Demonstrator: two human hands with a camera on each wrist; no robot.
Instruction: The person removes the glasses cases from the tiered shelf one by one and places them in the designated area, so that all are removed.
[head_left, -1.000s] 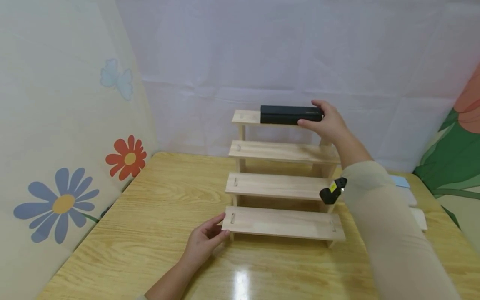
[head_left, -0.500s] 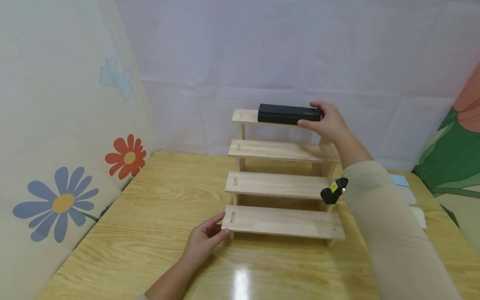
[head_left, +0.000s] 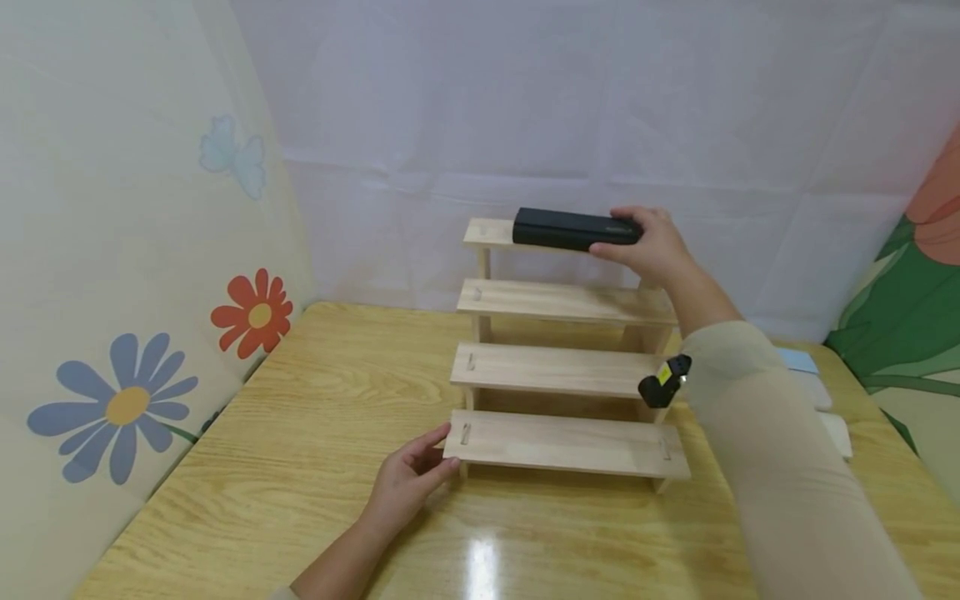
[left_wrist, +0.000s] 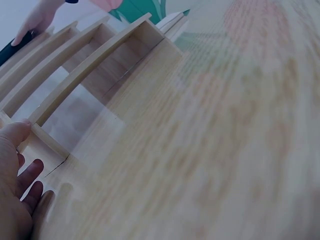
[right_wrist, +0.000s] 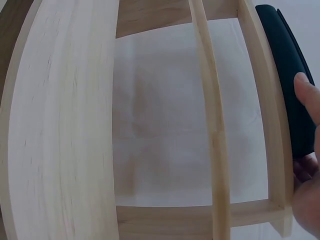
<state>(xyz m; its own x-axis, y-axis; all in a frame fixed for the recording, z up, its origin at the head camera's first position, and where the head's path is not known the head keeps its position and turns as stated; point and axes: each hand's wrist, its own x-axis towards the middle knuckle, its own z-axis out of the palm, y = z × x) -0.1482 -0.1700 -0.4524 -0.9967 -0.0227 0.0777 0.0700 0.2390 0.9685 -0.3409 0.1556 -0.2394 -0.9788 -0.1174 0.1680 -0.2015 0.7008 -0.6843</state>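
A four-tier wooden step shelf [head_left: 555, 372] stands on the table. My left hand [head_left: 408, 483] grips the left end of its lowest step, thumb at the front corner and a finger at the side edge. In the left wrist view, the thumb [left_wrist: 16, 132] lies against the step's corner. Across the top step rests a long black glasses case [head_left: 558, 229], slightly slanted. My right hand [head_left: 651, 243] holds its right end, fingers behind and thumb in front. In the right wrist view, the case [right_wrist: 287, 75] lies along the top board, its far end partly hidden by the hand.
A light-blue item [head_left: 799, 361] and white items [head_left: 836, 433] lie at the table's right side, partly behind the right sleeve. A black wrist camera [head_left: 663, 383] hangs by the right cuff. White cloth [head_left: 390, 225] backs the table [head_left: 345, 392], with a flower-printed panel on each side.
My right hand and the glasses case have shifted slightly left along the top step, and the case has turned to a small slant. The left hand and the shelf stay put.
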